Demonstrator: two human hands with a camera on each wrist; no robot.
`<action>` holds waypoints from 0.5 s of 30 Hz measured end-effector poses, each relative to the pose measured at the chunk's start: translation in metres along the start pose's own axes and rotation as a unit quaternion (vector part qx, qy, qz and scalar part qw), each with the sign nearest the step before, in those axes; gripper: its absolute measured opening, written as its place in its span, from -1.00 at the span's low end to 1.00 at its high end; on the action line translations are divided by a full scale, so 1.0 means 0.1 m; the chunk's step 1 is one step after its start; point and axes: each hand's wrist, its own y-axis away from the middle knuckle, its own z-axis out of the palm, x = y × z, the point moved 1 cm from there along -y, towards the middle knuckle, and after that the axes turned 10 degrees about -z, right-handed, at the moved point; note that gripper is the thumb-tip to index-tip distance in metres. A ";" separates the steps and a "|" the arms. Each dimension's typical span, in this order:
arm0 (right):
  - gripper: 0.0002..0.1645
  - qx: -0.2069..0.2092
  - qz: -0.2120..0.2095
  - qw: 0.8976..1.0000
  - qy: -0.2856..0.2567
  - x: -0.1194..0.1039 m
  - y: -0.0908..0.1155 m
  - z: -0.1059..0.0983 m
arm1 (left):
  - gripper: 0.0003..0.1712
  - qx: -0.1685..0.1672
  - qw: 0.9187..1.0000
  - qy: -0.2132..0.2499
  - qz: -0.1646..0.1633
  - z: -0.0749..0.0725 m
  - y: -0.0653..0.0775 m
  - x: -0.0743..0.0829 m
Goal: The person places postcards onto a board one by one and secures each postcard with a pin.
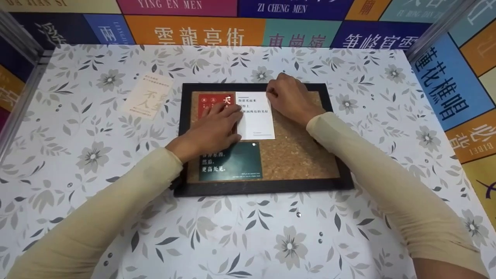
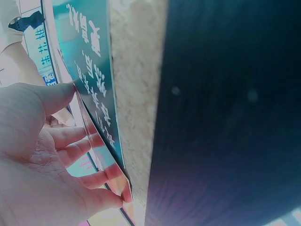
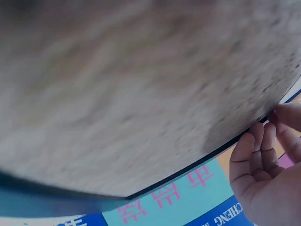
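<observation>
A black-framed cork board (image 1: 302, 159) lies on the table. On its left half are a red card (image 1: 205, 101), a white card (image 1: 255, 124) with printed text, and a dark green card (image 1: 232, 168) below them. My left hand (image 1: 211, 130) rests with fingers spread over the red card, fingertips reaching the white card's left edge. At the white card's upper right corner, my right hand (image 1: 290, 95) has its fingers curled, thumb and forefinger pinched together. Between those tips shows a small dark red thing (image 3: 273, 116), mostly hidden; I cannot tell its kind.
A pale cream card (image 1: 146, 99) with gold characters lies on the table left of the board. The floral-patterned tablecloth (image 1: 232, 232) surrounds the board. Colourful panels (image 1: 197, 31) with large characters stand along the back and right sides.
</observation>
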 end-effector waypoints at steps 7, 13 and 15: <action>-0.75 -0.006 -0.055 0.998 0.004 0.09 0.04 -0.02 | -0.23 -0.002 1.000 -0.007 0.000 -0.02 0.02 0.01; -0.77 -0.013 -0.016 0.998 -0.063 0.15 0.04 -0.05 | -0.23 0.002 1.000 -0.002 0.000 -0.03 0.02 0.02; -0.78 -0.014 -0.004 0.996 -0.091 0.16 0.03 -0.06 | -0.23 0.002 1.000 -0.001 0.000 -0.03 0.02 0.03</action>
